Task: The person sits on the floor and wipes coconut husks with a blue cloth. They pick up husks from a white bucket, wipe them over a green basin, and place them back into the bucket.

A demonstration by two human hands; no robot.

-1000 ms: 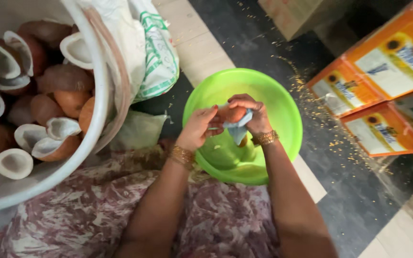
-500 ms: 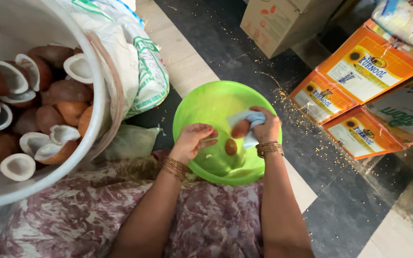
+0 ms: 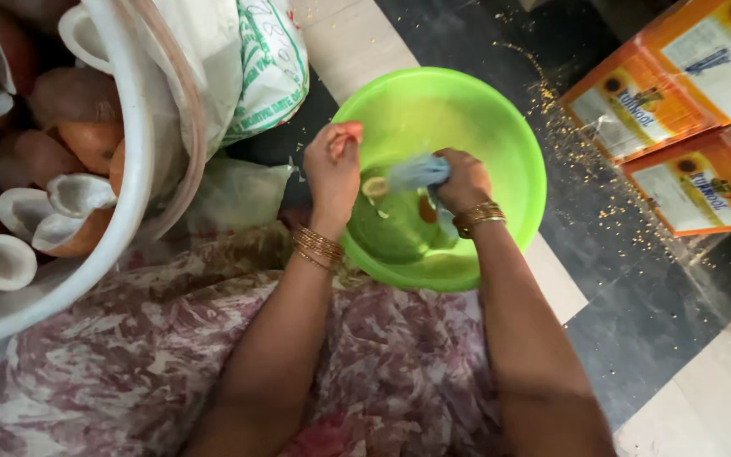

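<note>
Soft even daylight, slight motion blur, edges stretched.

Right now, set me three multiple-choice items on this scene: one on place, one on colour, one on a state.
1. Where are both hands?
A. over the green basin
B. inside the white tub
C. on the orange cartons

2. What colour is the basin?
A. red
B. bright green
C. black

3. How are the coconuts in the white tub?
A. whole
B. split into halves
C. grated

Key: 1 A, left hand and right hand are above the green basin. 2 B, its wall is lime green. 3 B, the coconuts show white flesh in the white tub.
</note>
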